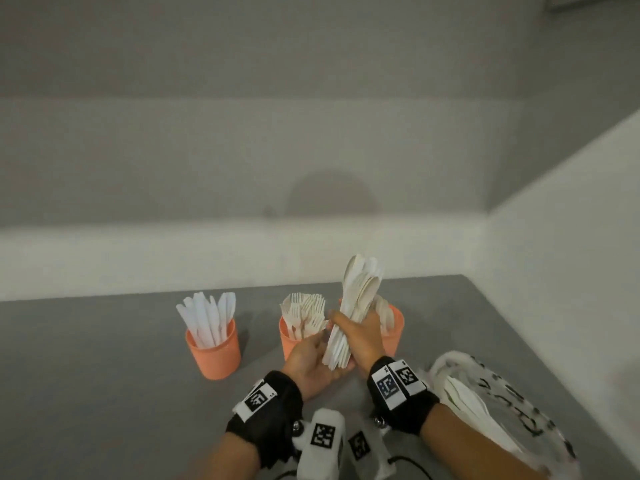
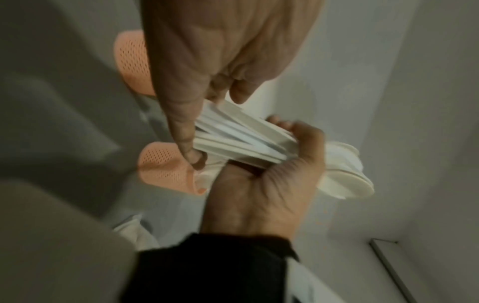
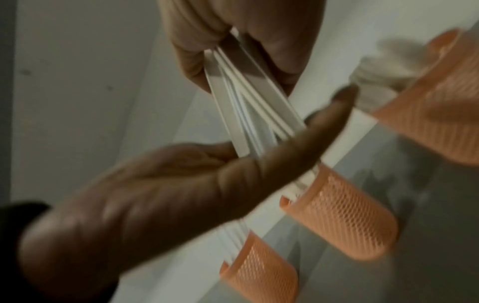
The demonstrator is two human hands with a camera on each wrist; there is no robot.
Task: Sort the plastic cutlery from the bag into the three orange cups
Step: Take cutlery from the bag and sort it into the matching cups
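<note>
My right hand (image 1: 358, 329) grips an upright bundle of white plastic spoons (image 1: 358, 289) around the middle, bowls up, above the table. My left hand (image 1: 311, 358) lies palm up and flat under the handle ends (image 3: 249, 114), which touch its palm (image 3: 181, 180). Three orange mesh cups stand behind the hands. The left cup (image 1: 213, 351) holds knives, the middle cup (image 1: 289, 344) forks, and the right cup (image 1: 396, 329) spoons. The right hand (image 2: 261, 184) partly hides the right cup. The plastic bag (image 1: 491, 403) lies to the right with white cutlery inside.
The grey table (image 1: 104, 375) ends at a white wall (image 1: 571, 271) on the right and a pale ledge at the back. Both wrists wear black bands with tag markers, and a white tagged device (image 1: 323, 441) sits below them.
</note>
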